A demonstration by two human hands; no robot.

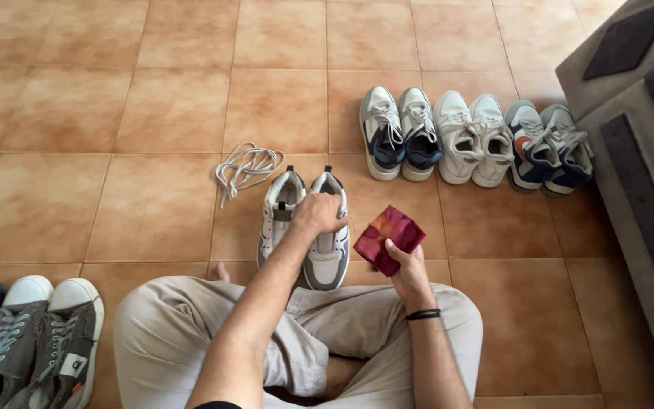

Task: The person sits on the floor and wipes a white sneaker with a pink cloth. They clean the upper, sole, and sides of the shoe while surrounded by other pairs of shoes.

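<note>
At frame centre, the left hand (pixel 319 214) is gripping a white shoe (pixel 328 227); the right hand (pixel 409 274) is holding a red cloth (pixel 387 236), seemingly preparing to wipe.

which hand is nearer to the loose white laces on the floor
Left. The left hand rests on the white and grey shoe, just right of the laces. The right hand holds a red cloth farther right, well away from them.

A laceless white-and-grey sneaker (pixel 328 235) lies on tiles beside a folded red cloth (pixel 388 238).
</note>
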